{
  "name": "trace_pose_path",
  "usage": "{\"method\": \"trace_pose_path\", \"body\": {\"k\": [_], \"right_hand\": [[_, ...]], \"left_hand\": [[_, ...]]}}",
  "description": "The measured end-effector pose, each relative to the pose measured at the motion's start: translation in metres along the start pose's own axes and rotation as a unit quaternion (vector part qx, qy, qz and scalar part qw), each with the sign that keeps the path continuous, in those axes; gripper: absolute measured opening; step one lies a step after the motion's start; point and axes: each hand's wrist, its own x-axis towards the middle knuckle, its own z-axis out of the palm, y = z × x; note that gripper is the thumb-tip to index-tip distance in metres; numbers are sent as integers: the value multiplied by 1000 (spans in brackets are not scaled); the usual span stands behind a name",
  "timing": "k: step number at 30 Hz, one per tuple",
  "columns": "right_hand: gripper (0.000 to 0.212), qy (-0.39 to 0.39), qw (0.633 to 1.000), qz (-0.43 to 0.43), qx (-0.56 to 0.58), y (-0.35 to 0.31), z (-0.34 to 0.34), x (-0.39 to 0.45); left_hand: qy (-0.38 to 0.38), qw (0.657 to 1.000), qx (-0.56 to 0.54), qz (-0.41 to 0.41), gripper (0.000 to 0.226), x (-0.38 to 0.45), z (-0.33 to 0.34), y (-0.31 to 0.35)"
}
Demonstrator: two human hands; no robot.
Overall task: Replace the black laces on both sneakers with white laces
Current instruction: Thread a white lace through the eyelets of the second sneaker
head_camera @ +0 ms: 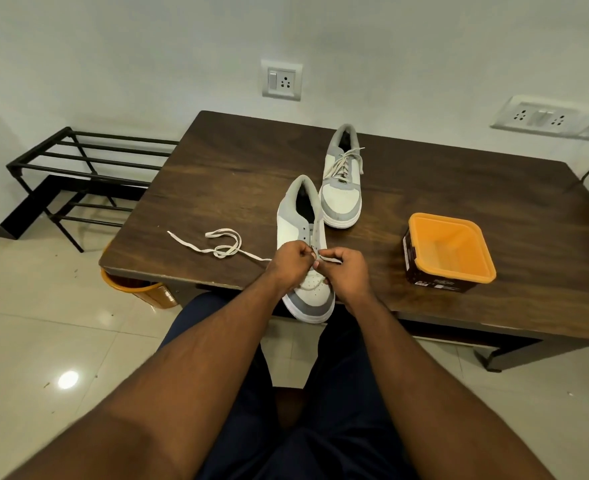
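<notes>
- Two bare forearms reach forward from a lap in dark blue trousers (321,427) to the near edge of a dark brown wooden table (217,168).
- The left hand (288,263) and right hand (345,270) meet over the lower eyelets of a white and grey sneaker (303,237) whose toe overhangs the table edge.
- Both hands have curled fingers pinching a flat white lace (223,245); its long end trails left in loose loops on the tabletop, a short end pokes out over the right hand.
- A second white and grey sneaker with white lacing (343,178) lies beyond, just beside the first one's heel.
- An orange square plastic tub (449,251) stands well right of the hands.
</notes>
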Motion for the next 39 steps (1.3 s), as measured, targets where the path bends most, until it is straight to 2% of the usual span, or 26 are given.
{"method": "trace_pose_path", "body": {"k": [4, 6, 8, 10, 12, 15, 17, 19, 22, 23, 24, 26, 28, 30, 33, 35, 39], "right_hand": [[25, 24, 999, -6, -25, 4, 1, 0], [25, 23, 999, -4, -32, 5, 1, -1], [24, 23, 999, 6, -25, 5, 2, -2], [23, 22, 1000, 16, -12, 4, 3, -3], [22, 25, 999, 17, -9, 3, 3, -4], [22, 29, 999, 12, -24, 2, 5, -5], [22, 30, 999, 20, -24, 1, 6, -4], [23, 29, 999, 26, -22, 1, 6, -4], [22, 29, 998, 20, -43, 1, 6, -4], [22, 30, 998, 18, -49, 1, 6, -3], [22, 32, 998, 14, -55, 2, 7, -3], [23, 33, 997, 4, -72, 3, 8, -3], [24, 30, 996, -2, -84, 2, 8, -2], [24, 23, 996, 2, -90, 2, 8, -2], [26, 23, 995, 7, -101, 2, 7, -4], [24, 31, 994, -1, -107, 1, 8, -7], [24, 50, 994, 6, -95, -2, 11, -9]], "left_hand": [[28, 999, 44, -11, 9, -1, 5, -1], [70, 997, -17, -26, 12, -3, 1, -2], [100, 985, -134, -48, 18, -5, -11, 1], [131, 961, -237, -60, 19, -2, -32, 13], [186, 940, -282, -42, 21, 11, -62, 31], [268, 880, -391, -20, 23, 30, -107, 62], [287, 851, -440, -1, 20, 35, -123, 69], [263, 872, -412, 16, 14, 31, -121, 60], [207, 942, -264, 18, 15, 16, -84, 19], [186, 960, -211, 4, 7, 9, -68, 5], [170, 968, -181, -22, 9, 1, -51, -5], [164, 965, -190, -77, 39, -12, -24, -14], [186, 956, -197, -107, 51, -15, -12, -10], [186, 960, -176, -110, 48, -11, -11, -2], [183, 958, -202, -90, 33, -7, -11, 13], [195, 951, -231, -61, 22, -8, -13, 24], [211, 945, -249, 40, 16, 1, -43, 70]]}}
